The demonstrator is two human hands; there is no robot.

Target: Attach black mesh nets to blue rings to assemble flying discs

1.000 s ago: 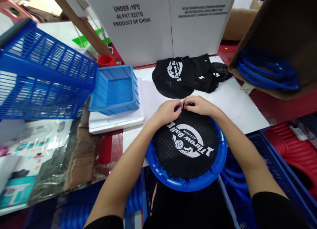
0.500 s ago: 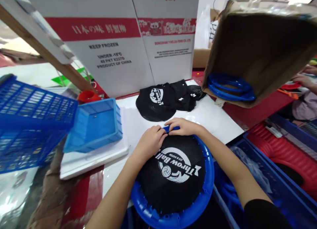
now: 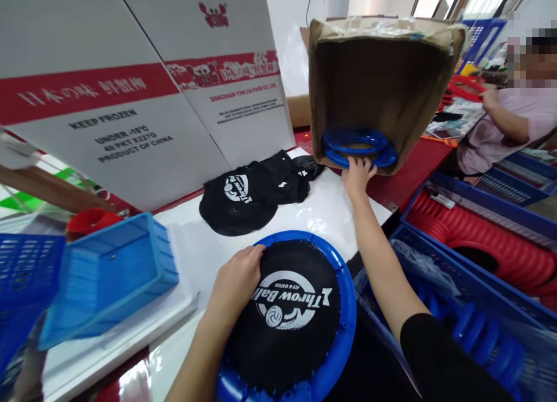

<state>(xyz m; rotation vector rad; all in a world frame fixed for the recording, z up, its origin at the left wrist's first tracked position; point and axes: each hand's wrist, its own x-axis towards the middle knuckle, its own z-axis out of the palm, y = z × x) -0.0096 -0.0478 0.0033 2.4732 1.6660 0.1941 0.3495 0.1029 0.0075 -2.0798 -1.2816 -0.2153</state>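
Note:
A blue plastic ring with a black mesh net printed "Throw Ball" lies on the white table in front of me. My left hand rests on its left edge, fingers curled over the net. My right hand is stretched out to the open brown cardboard box lying on its side, and its fingers touch the stack of blue rings inside. A pile of loose black nets lies behind the ring.
Big white cartons stand at the back. A light blue tray and a blue basket are on the left. Blue crates with red rings and blue rings stand on the right. Another person sits at far right.
My right hand left the ring's top edge and reached out to the blue rings in the cardboard box. My left hand stayed on the net. The view swung right and up.

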